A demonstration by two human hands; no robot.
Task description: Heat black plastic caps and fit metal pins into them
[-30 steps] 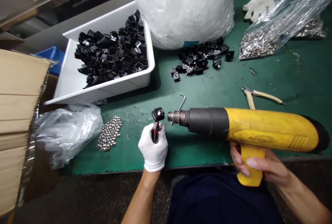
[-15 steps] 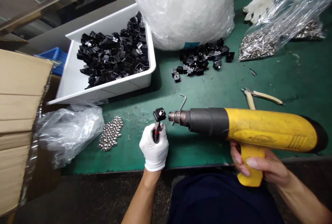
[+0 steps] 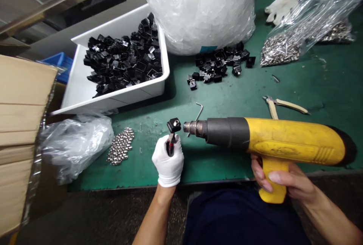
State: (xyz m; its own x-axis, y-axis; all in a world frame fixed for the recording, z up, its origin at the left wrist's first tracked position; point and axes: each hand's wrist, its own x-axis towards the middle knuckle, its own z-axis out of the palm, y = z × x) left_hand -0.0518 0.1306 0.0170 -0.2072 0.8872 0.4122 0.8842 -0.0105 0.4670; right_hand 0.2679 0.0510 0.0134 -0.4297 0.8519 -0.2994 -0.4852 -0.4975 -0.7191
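My left hand (image 3: pixel 168 163), in a white glove, is closed around pliers (image 3: pixel 171 146) with red and black handles. Their jaws grip a small black plastic part (image 3: pixel 174 124) with a round metal piece on it. Bare and wrapped round the handle of a yellow heat gun (image 3: pixel 295 141), my right hand (image 3: pixel 289 180) holds it level. The gun's metal nozzle (image 3: pixel 191 128) points left at the black part, with a small gap between them. Behind the nozzle a hex key (image 3: pixel 199 111) lies on the green table (image 3: pixel 232 101).
At the back left stands a white bin (image 3: pixel 136 93) of black parts, near a big plastic bag (image 3: pixel 198 10). Loose black parts (image 3: pixel 215 65) lie before that bag. Metal pieces (image 3: pixel 121 146) lie at left; diagonal cutters (image 3: pixel 286 105) and bagged metal pieces (image 3: pixel 280 50) at right.
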